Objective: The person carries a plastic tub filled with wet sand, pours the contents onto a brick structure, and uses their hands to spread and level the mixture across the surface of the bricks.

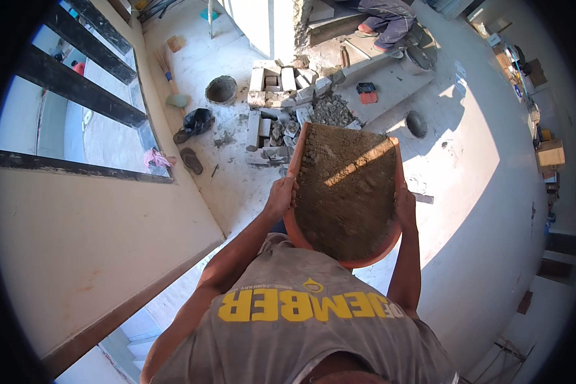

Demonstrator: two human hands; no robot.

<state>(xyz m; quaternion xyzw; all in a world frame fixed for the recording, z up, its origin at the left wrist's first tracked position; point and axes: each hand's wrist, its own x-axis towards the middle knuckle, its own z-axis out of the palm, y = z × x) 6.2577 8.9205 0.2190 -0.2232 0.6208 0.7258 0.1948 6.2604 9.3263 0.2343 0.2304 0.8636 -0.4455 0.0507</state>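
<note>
Carrying an orange pan (365, 259) heaped with brown earth (345, 192), held out at chest height above the floor (467, 211). Left hand (280, 195) clamped on the pan's left rim, fingers curled over the edge; right hand (404, 206) gripping the right rim, thumb side against the earth. Grey shirt (301, 333) with yellow print filling the lower middle, both forearms rising from it to the pan. Beyond the pan, a heap of grey bricks (281, 96) and rubble (329, 110) on the floor, a dark bucket (221, 89) just left of it, a broom (169, 80) near the wall. Dark sandals (192, 125) and a pink rag (153, 157) below the window bars (83, 96). At the top, another person's legs (387, 19) crouched on a step, well apart from the pan.
</note>
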